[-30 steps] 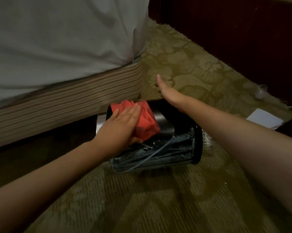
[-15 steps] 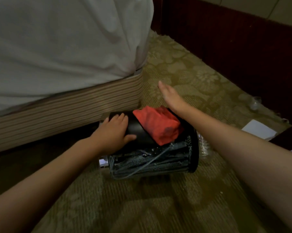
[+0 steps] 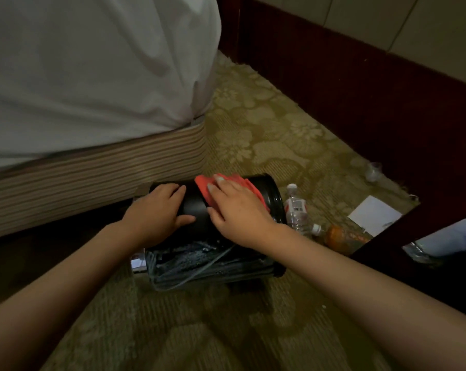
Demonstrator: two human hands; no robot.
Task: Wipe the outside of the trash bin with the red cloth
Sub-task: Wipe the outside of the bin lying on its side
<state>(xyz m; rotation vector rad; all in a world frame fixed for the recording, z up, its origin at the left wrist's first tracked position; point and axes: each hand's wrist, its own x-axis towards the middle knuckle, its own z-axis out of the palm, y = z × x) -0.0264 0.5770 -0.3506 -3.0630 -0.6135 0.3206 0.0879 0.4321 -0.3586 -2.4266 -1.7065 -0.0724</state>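
- Fingers (image 3: 221, 183) of my right hand (image 3: 239, 212) lie flat and slightly spread on the red cloth (image 3: 203, 187), pressing it to the trash bin (image 3: 197, 207); they press down on it and do not curl round it.
- Just beside it, my left hand (image 3: 156, 212) rests open-palmed on the bin's dark curved side, fingers spread, thumb pointing toward the right hand, gripping nothing.
- The trash bin lies on its side on the patterned carpet (image 3: 253, 135), its black rim (image 3: 276, 194) to my right, and a streaky grey patch shows on the side facing me.
- The cloth sits on the upper curve of the bin, near the rim end, mostly under my right hand.
- Right of the rim, a clear plastic bottle (image 3: 296, 210) lies close to the bin, an orange-tinted bottle (image 3: 339, 238) beyond it, then a white sheet of paper (image 3: 373, 215).
- Behind the bin stands the striped bed base (image 3: 92, 172) with a white sheet (image 3: 92, 70) above it.
- Farthest off, a dark red skirting (image 3: 360, 84) edges the carpet.
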